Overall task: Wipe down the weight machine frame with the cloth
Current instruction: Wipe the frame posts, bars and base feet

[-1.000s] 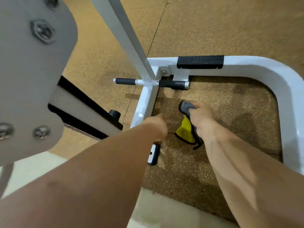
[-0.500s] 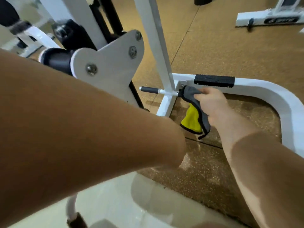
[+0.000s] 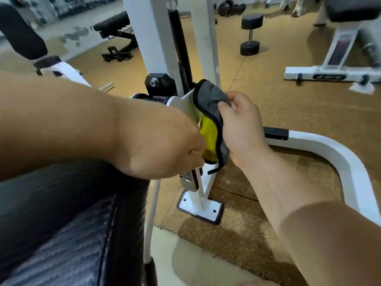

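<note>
Cloth [image 3: 210, 112], grey outside and yellow inside, hangs folded from the right hand [image 3: 241, 129]. Its fingers pinch the cloth's top edge and hold it against a white plate [image 3: 183, 103] of the frame [image 3: 152, 42], between the two uprights [image 3: 206, 38]. The left hand [image 3: 160, 145] sits just left of the cloth with fingers curled under; whether it grips a frame part there I cannot tell. By the look of it, wiping is under way at mid-height on the plate. No smears or wet streaks show on the paint, so which parts are done cannot be read. Probably left to do are the uprights above, the curved base tube [image 3: 329, 149] on the right, and the foot plate [image 3: 212, 209] bolted to the floor [image 3: 288, 100] below the hands. A black pad [image 3: 61, 223] fills the near left.
</note>
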